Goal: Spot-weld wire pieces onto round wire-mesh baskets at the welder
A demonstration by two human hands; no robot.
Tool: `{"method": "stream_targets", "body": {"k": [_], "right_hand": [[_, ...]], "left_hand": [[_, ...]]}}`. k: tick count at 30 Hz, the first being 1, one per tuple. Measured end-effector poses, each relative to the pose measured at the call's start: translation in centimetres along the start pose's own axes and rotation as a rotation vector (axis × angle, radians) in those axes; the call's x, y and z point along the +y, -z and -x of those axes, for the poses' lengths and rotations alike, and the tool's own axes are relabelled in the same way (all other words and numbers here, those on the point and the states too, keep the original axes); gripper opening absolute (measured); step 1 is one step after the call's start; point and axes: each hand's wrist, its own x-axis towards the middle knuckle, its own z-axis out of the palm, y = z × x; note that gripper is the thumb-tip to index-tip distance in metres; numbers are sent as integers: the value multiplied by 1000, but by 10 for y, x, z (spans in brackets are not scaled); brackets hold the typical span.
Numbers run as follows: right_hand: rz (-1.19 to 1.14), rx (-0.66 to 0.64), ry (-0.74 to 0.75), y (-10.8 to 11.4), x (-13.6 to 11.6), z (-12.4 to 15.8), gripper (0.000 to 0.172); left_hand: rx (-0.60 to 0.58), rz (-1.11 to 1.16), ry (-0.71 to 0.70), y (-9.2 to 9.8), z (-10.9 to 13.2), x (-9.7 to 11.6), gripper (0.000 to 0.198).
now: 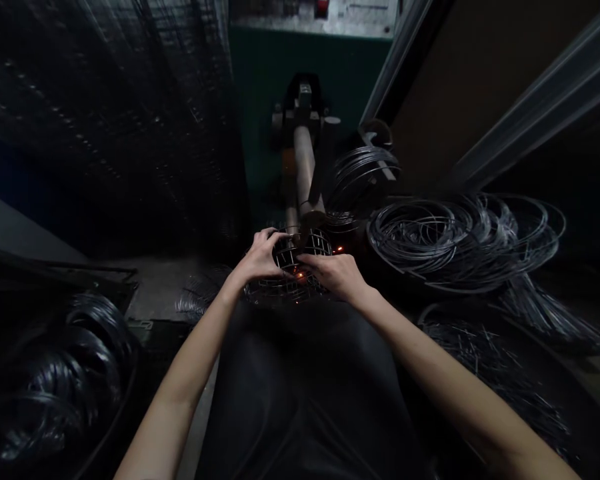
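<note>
In the middle of the head view a round wire basket [285, 288] made of crossed metal wires sits under the tip of a welding machine's arm [305, 163]. My left hand [264, 257] grips its left side, thumb and fingers curled on the wires. From the right, my right hand [336, 273] pinches at the basket's near rim, fingertips close to the machine's tip. Orange sparks [301, 275] glow between my hands, and another glows just above the right hand. The basket's underside is dark and partly hidden by my hands.
Wire rings [455, 233] are heaped in a tray at right, with cut wire pieces [505, 373] in a dark tub below. Coiled wire [55, 387] fills a container at left. More rings [365, 170] hang beside the machine arm. Stacked mesh [130, 100] stands at upper left.
</note>
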Motion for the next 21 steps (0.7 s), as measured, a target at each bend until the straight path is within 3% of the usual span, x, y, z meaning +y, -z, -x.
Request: {"method": "stream_targets", "body": {"k": [6,10,16,19,21], "right_hand": [[-81,199,-45,-12,7,13,22],[-95,226,-128,-14,12,9,17],[-128,191,-194,-15,17,-21,19],[-193,197,-221,-3,19,-5,26],[-258,222,-253,10,33,24,36]], "left_hand": [[34,3,-42,-4,-4,-6,95],[41,-19,-12,-3,-10,-8,98],[46,-52,-11,1,-42,-26,97],[48,-53,-50,4,-48,-26,91],[66,-19,-90,6,-39,-24,94]]}}
